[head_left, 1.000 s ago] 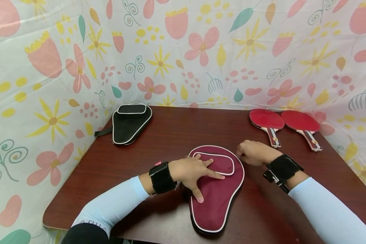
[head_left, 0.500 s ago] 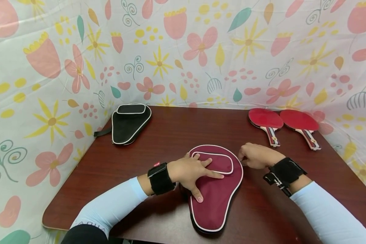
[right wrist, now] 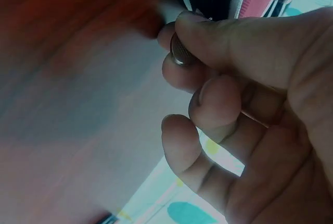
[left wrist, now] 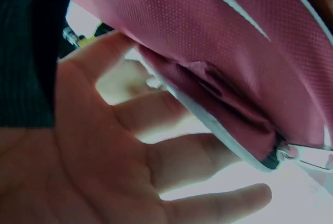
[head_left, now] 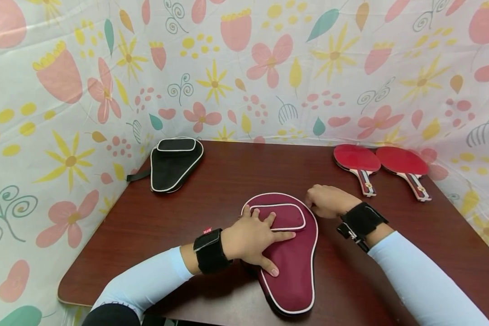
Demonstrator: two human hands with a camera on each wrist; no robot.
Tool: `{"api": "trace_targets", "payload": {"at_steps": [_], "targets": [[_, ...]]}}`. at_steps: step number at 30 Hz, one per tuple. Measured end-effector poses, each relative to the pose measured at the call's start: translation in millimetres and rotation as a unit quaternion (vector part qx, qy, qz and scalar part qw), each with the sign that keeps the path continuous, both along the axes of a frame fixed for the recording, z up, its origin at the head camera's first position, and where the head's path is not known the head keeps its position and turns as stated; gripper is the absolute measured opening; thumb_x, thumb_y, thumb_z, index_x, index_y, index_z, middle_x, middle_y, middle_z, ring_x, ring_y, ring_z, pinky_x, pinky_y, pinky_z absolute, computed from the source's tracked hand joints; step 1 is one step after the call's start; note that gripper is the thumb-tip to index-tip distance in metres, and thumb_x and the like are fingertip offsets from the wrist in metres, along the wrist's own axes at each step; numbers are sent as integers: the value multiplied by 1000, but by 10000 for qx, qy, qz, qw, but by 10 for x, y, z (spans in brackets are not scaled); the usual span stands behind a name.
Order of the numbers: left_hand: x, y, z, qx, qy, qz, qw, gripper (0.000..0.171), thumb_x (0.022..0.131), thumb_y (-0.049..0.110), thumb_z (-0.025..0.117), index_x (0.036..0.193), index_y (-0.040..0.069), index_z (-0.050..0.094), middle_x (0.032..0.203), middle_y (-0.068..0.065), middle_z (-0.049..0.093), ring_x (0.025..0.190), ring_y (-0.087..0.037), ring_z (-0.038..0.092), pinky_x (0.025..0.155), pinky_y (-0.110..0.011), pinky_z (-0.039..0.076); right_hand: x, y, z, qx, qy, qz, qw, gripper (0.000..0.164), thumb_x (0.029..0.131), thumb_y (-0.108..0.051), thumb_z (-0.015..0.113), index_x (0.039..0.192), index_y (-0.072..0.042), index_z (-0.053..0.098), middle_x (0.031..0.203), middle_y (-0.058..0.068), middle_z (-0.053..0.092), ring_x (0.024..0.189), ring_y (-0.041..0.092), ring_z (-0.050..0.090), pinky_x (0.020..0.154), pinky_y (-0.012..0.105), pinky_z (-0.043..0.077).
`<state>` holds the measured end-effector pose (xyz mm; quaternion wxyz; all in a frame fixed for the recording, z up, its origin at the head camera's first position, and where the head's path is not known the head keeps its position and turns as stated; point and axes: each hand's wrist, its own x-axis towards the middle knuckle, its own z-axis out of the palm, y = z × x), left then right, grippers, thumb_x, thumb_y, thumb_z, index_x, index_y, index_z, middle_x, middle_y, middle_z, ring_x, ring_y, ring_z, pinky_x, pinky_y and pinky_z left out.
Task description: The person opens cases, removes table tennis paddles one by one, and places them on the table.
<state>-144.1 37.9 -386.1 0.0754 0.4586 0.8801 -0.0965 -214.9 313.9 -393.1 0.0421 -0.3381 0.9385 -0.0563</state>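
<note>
Pinching a metal pull (right wrist: 180,53) beside the maroon case (head_left: 291,258) with the right hand (head_left: 330,200).
The maroon case lies at the near middle of the table (head_left: 236,176), narrow end toward the near edge. The left hand (head_left: 252,233) rests on its left part, fingers spread, gripping nothing; the right hand grasps the pull by the far right rim. A black case (head_left: 171,167) lies far left; two red paddles (head_left: 356,158) lie far right.
</note>
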Motion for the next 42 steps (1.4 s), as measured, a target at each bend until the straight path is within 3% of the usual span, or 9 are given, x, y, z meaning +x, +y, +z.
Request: {"api": "trace_targets", "payload": {"at_steps": [5, 8, 15, 19, 24, 29, 36, 42], "targets": [[122, 12, -24, -200, 661, -104, 9976, 93, 80, 89, 51, 159, 45, 33, 151, -21, 50, 126, -37, 61, 108, -59, 38, -116, -173, 29, 231, 29, 41, 9997, 43, 80, 7, 65, 52, -22, 49, 57, -12, 37, 56, 8, 32, 50, 27, 32], [179, 20, -16, -274, 803, -53, 9964, 93, 80, 90, 49, 159, 42, 36, 148, -21, 54, 124, -29, 63, 103, -57, 43, -188, -283, 50, 432, -49, 54, 9990, 42, 83, 6, 65, 53, -21, 54, 60, -9, 45, 57, 10, 38, 52, 29, 36], [293, 118, 29, -180, 542, 423, 9975, 94, 78, 88, 57, 157, 40, 40, 150, -20, 51, 123, -48, 60, 92, -63, 51, -318, -479, 57, 835, 22, 82, 9965, 39, 88, 2, 66, 57, -22, 62, 67, -6, 54, 59, 13, 44, 54, 30, 39], [329, 178, 8, -103, 565, 542, 9969, 94, 77, 89, 56, 158, 43, 38, 157, -14, 45, 130, -50, 53, 90, -66, 51, -344, -575, 75, 969, 119, 91, 9952, 40, 89, -1, 67, 55, -20, 59, 64, -6, 52, 57, 13, 42, 53, 29, 37], [305, 189, -22, -100, 370, 571, 9976, 96, 78, 90, 52, 160, 46, 29, 162, -9, 37, 143, -50, 38, 97, -74, 41, -371, -685, 78, 987, 248, 178, 9947, 44, 88, 1, 67, 52, -19, 53, 58, -6, 45, 53, 12, 36, 50, 28, 33], [224, 139, -30, 29, 29, 491, 9988, 95, 78, 87, 57, 159, 52, 22, 167, -5, 29, 147, -53, 26, 98, -81, 33, -394, -732, 59, 1104, 417, 295, 9926, 45, 91, -1, 67, 53, -21, 54, 60, -7, 46, 53, 11, 38, 50, 27, 33], [142, 113, -61, 133, -47, 380, 9992, 96, 75, 89, 58, 157, 58, 20, 166, -5, 30, 142, -59, 31, 91, -80, 40, -382, -692, 54, 890, 396, 308, 9948, 49, 89, 3, 62, 50, -21, 47, 58, -7, 39, 54, 12, 33, 49, 27, 29], [129, 109, -69, 142, -2, 472, 9988, 96, 73, 90, 59, 156, 59, 23, 165, -4, 32, 142, -58, 33, 91, -79, 41, -366, -624, 61, 822, 342, 465, 9949, 42, 87, 2, 64, 53, -21, 58, 60, -8, 49, 58, 13, 46, 51, 29, 37]]}}
